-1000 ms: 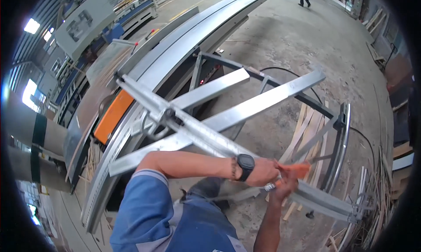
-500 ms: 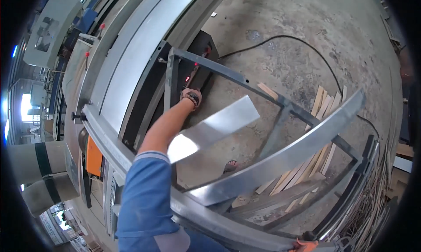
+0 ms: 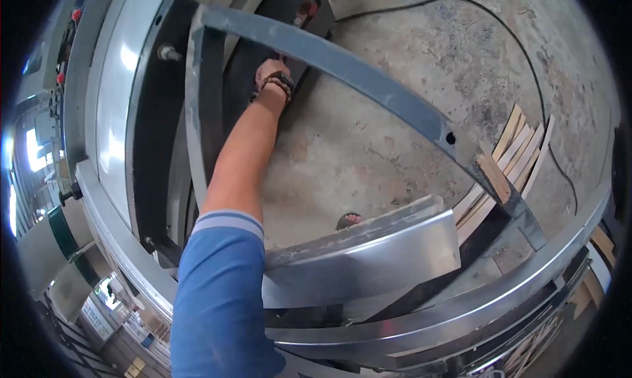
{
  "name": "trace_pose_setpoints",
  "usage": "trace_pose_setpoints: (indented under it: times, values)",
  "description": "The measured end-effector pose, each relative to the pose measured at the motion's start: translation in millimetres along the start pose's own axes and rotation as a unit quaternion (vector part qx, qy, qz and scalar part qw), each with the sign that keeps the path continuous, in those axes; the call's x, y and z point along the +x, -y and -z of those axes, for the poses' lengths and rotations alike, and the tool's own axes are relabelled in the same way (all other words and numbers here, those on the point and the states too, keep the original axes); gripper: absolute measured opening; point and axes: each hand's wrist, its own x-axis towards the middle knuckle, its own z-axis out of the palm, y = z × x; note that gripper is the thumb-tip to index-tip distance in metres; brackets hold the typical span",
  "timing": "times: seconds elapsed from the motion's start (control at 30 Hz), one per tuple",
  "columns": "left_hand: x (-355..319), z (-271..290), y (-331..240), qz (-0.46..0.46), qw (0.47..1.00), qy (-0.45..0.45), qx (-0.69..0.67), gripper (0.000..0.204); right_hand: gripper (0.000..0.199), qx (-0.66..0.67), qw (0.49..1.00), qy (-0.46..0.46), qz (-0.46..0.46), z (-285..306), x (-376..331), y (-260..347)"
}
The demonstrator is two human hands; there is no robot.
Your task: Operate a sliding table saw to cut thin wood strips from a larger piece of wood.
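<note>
My left arm, in a blue sleeve, reaches down past a grey metal frame (image 3: 329,58). My left hand (image 3: 271,70), with dark beaded bracelets (image 3: 278,83) at the wrist, is at a dark box-like panel (image 3: 247,62) on the machine's side. The fingers look curled; what they touch is hidden. A red knob (image 3: 307,10) stands on the panel beyond the hand. To the right of my arm lies a shiny silver board or plate (image 3: 375,259) with a dusty upper edge. My right hand is out of view.
The machine's pale metal table (image 3: 118,81) runs along the left. A curved metal rail (image 3: 421,328) crosses the front. Wooden strips (image 3: 510,161) lie on the concrete floor (image 3: 368,161) at the right, and a black cable (image 3: 500,22) loops behind them. A foot (image 3: 349,220) shows below.
The view has come closer and shifted. The frame and silver plate look larger, and the plate's visible end sits lower and further right. My left hand stays at the dark panel.
</note>
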Motion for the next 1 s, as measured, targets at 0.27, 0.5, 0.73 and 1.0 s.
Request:
trace_pose_setpoints:
  times: [0.27,0.5,0.73,1.0]
  values:
    - [-31,-20,47,0.04,0.954,-0.106,-0.277,0.053,0.044,0.119,0.99,-0.038,0.073,-70,-5,-12]
    - [-215,71,48,-0.212,0.969,-0.109,-0.066,0.018,0.044,0.249,0.952,-0.051,0.17,-73,8,-14]
    - [-545,267,28,-0.332,0.828,-0.409,-0.191,0.014,0.04,0.378,0.863,-0.077,0.326,-27,27,-3]
    - [-927,143,-33,-0.726,0.327,-0.345,-0.497,0.024,0.035,0.608,0.721,-0.015,0.333,-50,26,-43]
